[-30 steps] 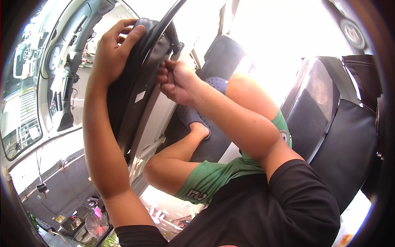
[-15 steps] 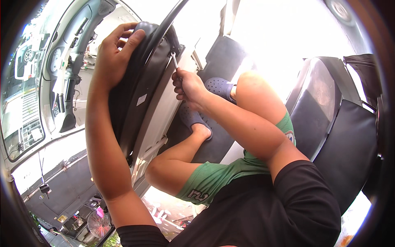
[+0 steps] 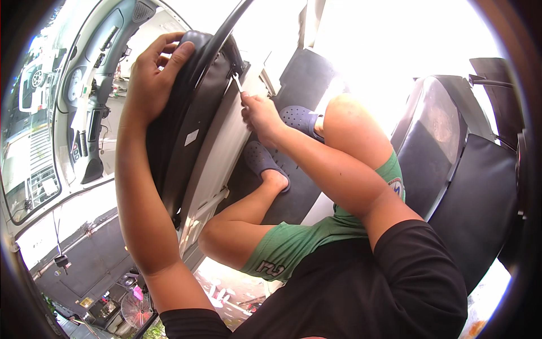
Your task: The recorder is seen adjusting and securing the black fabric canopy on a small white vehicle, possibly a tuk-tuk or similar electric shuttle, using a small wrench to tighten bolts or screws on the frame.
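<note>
At the upper left, my left hand (image 3: 153, 73) grips the top corner of a black padded seat back (image 3: 197, 110), with its fingers and thumb bent against the edge. In my right hand (image 3: 261, 116), closed fingers hold a silver open-ended wrench (image 3: 239, 85) by its lower part. The wrench's jaw reaches up to a dark bracket (image 3: 239, 66) on the side of the seat back. Whether the jaw sits on a bolt there is too small to tell. A dark curved bar (image 3: 226, 31) runs past the seat back's top, between my hands.
Black seats (image 3: 477, 198) stand to my right. A dashboard (image 3: 84, 96) and a side window (image 3: 36, 135) are at the left. My feet, in blue clogs (image 3: 265, 161), rest on a dark floor mat (image 3: 305, 73). A pale panel (image 3: 212, 164) runs along the seat back.
My right hand and the wrench have shifted slightly, and the wrench now leans more, its jaw a little further left. My left hand stays on the seat back's corner.
</note>
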The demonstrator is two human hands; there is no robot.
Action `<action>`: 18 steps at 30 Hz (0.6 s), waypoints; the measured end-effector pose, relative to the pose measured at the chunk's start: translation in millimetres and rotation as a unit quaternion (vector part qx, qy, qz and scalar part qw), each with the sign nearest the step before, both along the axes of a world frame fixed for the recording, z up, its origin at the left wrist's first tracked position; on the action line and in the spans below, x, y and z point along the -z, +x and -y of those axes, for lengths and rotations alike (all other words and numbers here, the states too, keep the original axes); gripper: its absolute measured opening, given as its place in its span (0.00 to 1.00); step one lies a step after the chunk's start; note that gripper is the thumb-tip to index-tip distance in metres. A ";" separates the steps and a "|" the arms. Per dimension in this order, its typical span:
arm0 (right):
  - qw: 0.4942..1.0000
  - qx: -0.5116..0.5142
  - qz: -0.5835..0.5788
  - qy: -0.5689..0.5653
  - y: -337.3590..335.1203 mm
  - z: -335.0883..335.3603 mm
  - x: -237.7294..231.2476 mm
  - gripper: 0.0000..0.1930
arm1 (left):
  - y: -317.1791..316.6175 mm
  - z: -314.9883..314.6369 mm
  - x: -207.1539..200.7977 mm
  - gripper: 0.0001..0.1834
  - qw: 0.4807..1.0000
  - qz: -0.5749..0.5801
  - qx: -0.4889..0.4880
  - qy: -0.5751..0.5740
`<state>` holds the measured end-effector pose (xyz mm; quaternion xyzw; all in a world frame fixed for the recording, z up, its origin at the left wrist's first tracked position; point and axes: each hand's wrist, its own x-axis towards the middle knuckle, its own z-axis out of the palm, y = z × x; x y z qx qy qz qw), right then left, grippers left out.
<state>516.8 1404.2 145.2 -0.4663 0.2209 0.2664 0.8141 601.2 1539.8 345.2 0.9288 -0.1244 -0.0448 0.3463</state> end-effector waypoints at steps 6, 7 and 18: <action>0.973 -0.012 -0.065 0.220 -7.3 -3.6 -22.7 0.17 | 0.7 1.1 1.0 0.25 1.000 0.005 0.000 0.001; 0.974 -0.012 -0.066 0.219 -8.1 -4.6 -24.3 0.17 | 0.6 0.9 2.4 0.25 1.000 0.004 0.000 0.000; 0.893 0.078 -0.138 0.421 2.0 -9.5 -79.0 0.11 | 0.4 0.4 4.0 0.23 1.000 0.010 -0.001 -0.008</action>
